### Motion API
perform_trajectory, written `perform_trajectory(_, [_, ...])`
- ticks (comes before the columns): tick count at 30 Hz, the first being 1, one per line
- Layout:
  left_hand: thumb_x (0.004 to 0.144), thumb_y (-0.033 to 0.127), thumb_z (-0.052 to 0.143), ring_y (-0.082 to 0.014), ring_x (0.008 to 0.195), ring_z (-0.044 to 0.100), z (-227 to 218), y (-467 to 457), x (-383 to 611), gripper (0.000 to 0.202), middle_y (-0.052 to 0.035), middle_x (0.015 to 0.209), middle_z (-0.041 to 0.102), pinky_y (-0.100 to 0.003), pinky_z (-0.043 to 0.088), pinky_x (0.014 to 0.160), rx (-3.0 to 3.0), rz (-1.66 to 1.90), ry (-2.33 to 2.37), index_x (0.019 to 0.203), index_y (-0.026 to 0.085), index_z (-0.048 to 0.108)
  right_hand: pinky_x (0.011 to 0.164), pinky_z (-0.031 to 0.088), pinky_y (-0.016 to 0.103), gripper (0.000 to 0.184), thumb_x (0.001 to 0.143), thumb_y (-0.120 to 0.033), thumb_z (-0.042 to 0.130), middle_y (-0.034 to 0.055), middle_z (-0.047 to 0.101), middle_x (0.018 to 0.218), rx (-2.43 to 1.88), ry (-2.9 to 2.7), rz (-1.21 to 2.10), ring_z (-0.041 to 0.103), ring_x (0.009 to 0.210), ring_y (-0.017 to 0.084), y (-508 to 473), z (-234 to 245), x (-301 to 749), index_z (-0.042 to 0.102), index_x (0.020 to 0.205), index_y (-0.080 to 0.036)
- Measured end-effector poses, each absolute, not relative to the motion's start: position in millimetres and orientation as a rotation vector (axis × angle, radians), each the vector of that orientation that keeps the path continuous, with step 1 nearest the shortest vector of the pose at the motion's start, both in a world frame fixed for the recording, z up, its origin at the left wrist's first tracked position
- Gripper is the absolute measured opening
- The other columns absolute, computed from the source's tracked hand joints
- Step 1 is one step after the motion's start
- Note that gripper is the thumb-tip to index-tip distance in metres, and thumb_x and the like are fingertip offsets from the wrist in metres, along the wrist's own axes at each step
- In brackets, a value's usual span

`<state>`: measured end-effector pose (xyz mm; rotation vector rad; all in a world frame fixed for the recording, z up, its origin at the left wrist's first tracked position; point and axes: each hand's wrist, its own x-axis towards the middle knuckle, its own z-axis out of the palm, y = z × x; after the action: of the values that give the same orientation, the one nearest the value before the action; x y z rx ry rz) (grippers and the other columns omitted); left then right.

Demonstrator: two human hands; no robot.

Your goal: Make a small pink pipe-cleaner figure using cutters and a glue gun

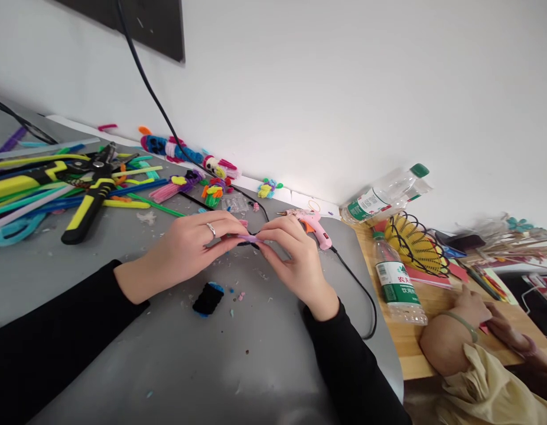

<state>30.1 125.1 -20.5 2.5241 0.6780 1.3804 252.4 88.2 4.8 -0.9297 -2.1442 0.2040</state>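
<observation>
My left hand [189,245], with a ring on one finger, and my right hand [295,257] meet over the grey table [123,354]. Both pinch a small pink and lilac pipe-cleaner piece [249,238] between their fingertips. A small black fuzzy piece with a blue edge [208,298] lies on the table just below my left hand. A pink hot glue gun [315,226] lies just beyond my right hand, its black cord [362,295] running off to the right.
Coloured pipe cleaners [29,195] and yellow-handled pliers [90,195] lie at the left. Finished pipe-cleaner figures [185,153] line the wall. On the wooden table to the right stand water bottles [395,286], a wire basket [413,242] and another person's arms [459,330].
</observation>
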Motion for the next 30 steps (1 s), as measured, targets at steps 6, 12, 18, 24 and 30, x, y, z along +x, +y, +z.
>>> perform_trajectory(6, [0.101,0.016,0.062,-0.0179,0.095,0.079,-22.2,126.4,29.4,0.011,-0.0047,0.103,0.081,-0.026,0.063,0.086,2.517,1.391,0.686,0.105,0.023,0.07,0.083,0.053,0.039,0.01,0.103,-0.015,0.058,0.0069,0.071,0.101,-0.947,-2.148,0.198,0.063,0.095,0.021,88.1,2.8,251.9,0.064,0.103,-0.023])
perform_trajectory(12, [0.102,0.017,0.061,-0.0186,0.093,0.079,-20.5,126.2,27.8,0.013,-0.0032,0.101,0.082,-0.027,0.064,0.085,2.511,1.354,0.726,0.102,0.025,0.071,0.083,0.053,0.04,0.01,0.104,-0.018,0.057,0.0074,0.072,0.103,-0.976,-2.16,0.182,0.063,0.096,0.021,87.7,2.3,251.5,0.066,0.106,-0.023])
perform_trajectory(18, [0.102,0.021,0.061,-0.0193,0.092,0.08,-20.1,125.9,27.9,0.014,-0.0011,0.1,0.083,-0.029,0.065,0.084,2.464,1.34,0.752,0.1,0.028,0.073,0.083,0.054,0.041,0.011,0.104,-0.018,0.057,0.0079,0.072,0.103,-0.974,-2.164,0.183,0.063,0.096,0.022,87.9,1.9,251.2,0.066,0.11,-0.023])
perform_trajectory(24, [0.102,0.021,0.06,-0.0183,0.094,0.079,-20.5,126.4,28.0,0.014,-0.0015,0.101,0.083,-0.027,0.064,0.084,2.459,1.338,0.743,0.1,0.027,0.073,0.086,0.055,0.041,0.013,0.103,-0.017,0.058,0.0072,0.072,0.103,-0.984,-2.165,0.186,0.064,0.099,0.023,88.2,1.3,250.9,0.064,0.112,-0.024])
perform_trajectory(30, [0.1,0.02,0.061,-0.015,0.079,0.076,-19.9,123.4,30.2,0.012,-0.006,0.105,0.081,-0.024,0.063,0.073,2.435,1.332,0.745,0.104,0.022,0.072,0.086,0.055,0.041,0.014,0.103,-0.013,0.057,0.0073,0.072,0.103,-0.978,-2.152,0.214,0.063,0.098,0.022,88.0,0.1,251.6,0.063,0.11,-0.023])
